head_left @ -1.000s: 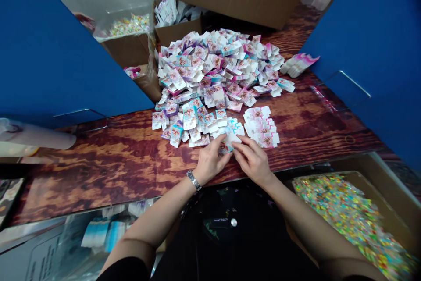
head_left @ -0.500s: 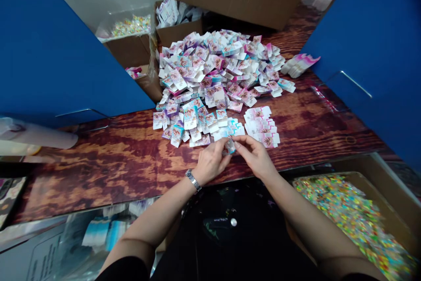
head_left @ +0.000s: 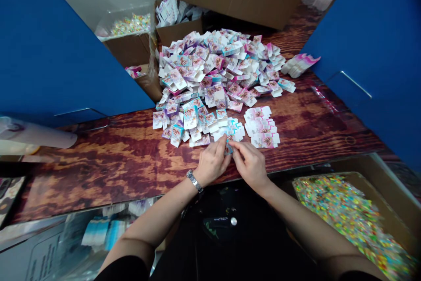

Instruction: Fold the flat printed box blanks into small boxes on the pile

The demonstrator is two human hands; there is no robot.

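Between my two hands, low over the near part of the table, is a small printed carton [head_left: 228, 148] with blue edges. My left hand [head_left: 213, 161] grips it from the left, fingers closed round it. On its right side, my right hand [head_left: 250, 163] pinches the carton's edge; the fingers partly hide it. Just beyond my fingers lie flat blue-and-white carton blanks [head_left: 235, 127], overlapping one another. Pink-and-white carton blanks [head_left: 262, 128] are fanned out to the right of these. Farther back rises a big heap of small folded cartons [head_left: 213, 68], many with open flaps.
A bundle of pink-edged blanks [head_left: 300, 65] lies right of the heap. Cardboard boxes [head_left: 179, 31] stand behind it. Below the table's right edge is a bin of wrapped sweets [head_left: 355, 219]. A bottle [head_left: 39, 133] lies at the left. Blue panels [head_left: 378, 44] flank the table [head_left: 108, 162].
My right hand has turned and curled its fingers in closer, shifting slightly left and down at the carton. My left hand stays nearly in place, still holding it.
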